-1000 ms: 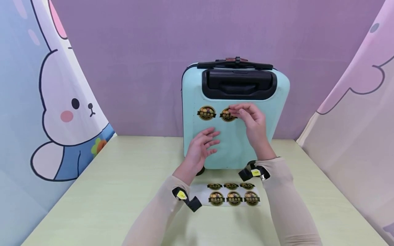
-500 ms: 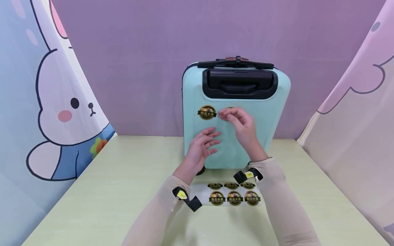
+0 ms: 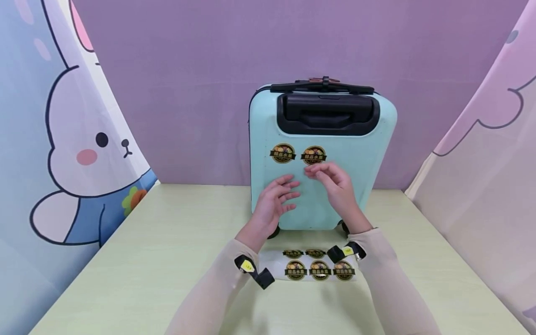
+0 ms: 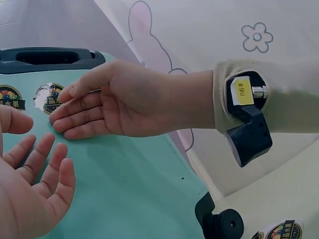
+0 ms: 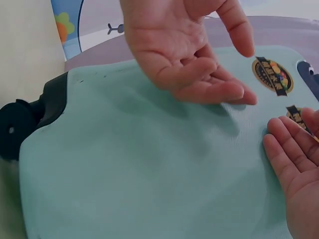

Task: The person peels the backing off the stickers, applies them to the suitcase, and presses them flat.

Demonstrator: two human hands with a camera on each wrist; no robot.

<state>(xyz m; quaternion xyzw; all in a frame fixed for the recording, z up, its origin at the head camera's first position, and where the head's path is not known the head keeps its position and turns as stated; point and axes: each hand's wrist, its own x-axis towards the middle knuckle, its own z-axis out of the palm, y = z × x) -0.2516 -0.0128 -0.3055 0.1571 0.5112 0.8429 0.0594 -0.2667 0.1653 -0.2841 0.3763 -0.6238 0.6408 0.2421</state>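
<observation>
Two round, glossy stickers [image 3: 282, 153] adhere to one smooth, hard-shelled suitcase [image 3: 356, 160] standing on the table [image 3: 125, 260]; five more show on one white sheet [image 3: 276, 262]. Left hand [image 3: 273, 201]: fingers apart. Right hand [image 3: 337, 188]: fingers together, near one sticker.

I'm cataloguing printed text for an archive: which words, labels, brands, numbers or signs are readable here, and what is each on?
"精品水果": left sticker on the suitcase.
"精品水果": right sticker beside it.
"精品水果": front-row stickers on the sheet.
"右手", apparently, sideways: right wrist's yellow label; its remaining mark is unclear.
Too small or blurred: the stickers' fine print and the left wrist's yellow label.
</observation>
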